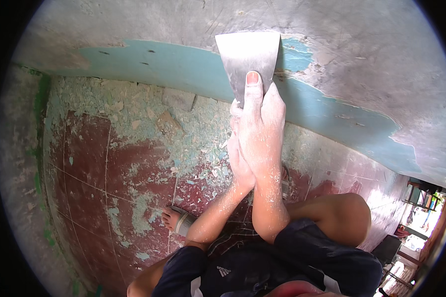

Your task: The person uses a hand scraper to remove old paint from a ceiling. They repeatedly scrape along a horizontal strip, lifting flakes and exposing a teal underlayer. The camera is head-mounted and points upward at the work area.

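A wide metal scraper blade lies against the wall, its broad edge at the border between bare grey plaster and light blue paint. My right hand grips the scraper from above, the thumb flat along the blade. Beneath and to its left, my left hand is closed around the lower part of the grip, partly hidden by the right one. The handle itself is covered by my hands. White dust coats both hands and forearms. A small patch of blue paint shows just right of the blade.
Paint flakes litter the red tiled floor along the wall's foot, with a few larger fragments among them. Another wall with green marks stands at the left. My sandalled foot is below. Furniture stands far right.
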A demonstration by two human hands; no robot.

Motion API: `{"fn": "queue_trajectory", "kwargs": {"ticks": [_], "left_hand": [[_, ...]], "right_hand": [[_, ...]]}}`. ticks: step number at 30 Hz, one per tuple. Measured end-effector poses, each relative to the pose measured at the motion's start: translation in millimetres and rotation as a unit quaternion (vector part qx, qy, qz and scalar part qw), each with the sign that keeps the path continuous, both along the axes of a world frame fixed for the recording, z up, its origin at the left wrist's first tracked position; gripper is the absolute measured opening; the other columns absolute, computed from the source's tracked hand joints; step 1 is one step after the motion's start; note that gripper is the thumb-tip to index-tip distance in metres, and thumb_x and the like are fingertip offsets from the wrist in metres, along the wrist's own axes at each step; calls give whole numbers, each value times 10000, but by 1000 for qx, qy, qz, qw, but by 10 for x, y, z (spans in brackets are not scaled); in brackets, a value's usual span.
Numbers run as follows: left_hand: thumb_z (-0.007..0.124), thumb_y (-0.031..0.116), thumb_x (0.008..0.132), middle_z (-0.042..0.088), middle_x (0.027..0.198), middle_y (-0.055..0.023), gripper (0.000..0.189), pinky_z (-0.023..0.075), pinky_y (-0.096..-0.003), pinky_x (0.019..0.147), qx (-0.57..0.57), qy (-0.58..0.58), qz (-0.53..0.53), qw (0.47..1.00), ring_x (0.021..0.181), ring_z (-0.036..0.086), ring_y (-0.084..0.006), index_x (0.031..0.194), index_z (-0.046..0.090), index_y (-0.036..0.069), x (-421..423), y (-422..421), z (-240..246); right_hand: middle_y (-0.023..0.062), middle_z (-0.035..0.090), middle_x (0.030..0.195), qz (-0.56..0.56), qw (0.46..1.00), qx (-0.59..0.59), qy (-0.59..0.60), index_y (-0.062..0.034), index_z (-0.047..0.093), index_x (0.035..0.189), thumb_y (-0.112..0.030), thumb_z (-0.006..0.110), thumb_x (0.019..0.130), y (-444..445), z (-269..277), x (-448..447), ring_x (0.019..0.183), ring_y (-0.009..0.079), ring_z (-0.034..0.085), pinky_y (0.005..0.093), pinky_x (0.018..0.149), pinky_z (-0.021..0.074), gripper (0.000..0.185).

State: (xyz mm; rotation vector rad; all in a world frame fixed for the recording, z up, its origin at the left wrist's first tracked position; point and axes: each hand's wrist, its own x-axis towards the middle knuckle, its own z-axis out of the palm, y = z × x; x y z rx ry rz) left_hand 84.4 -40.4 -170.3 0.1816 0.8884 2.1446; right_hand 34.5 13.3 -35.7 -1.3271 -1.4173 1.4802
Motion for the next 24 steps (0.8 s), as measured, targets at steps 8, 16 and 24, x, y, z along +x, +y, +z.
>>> {"fn": "queue_trajectory", "kwargs": {"ticks": [8,16,24], "left_hand": [[438,238,983,597,1106,-115,382,402,-336,943,-61,156,4,986,1026,546,-193,1211,513,-59,50,63,45],[462,238,973,558,1173,-129,416,394,-331,963,-40,21,12,999,1096,516,-194,1274,462,-49,-318,410,99],[454,306,970,564,1149,-150,455,404,-332,949,-56,171,57,982,1096,528,-223,1260,472,-43,-549,79,108]], "right_hand": [[10,488,665,-27,997,53,-44,22,528,945,-322,481,1016,103,-62,51,493,60,413,234,433,322,355],[104,535,543,63,968,233,-64,48,551,792,-318,460,1013,187,468,-321,490,207,560,363,481,434,437],[18,508,646,50,992,76,86,3,497,896,-384,502,1002,13,190,-337,499,66,442,231,435,345,401]]}}
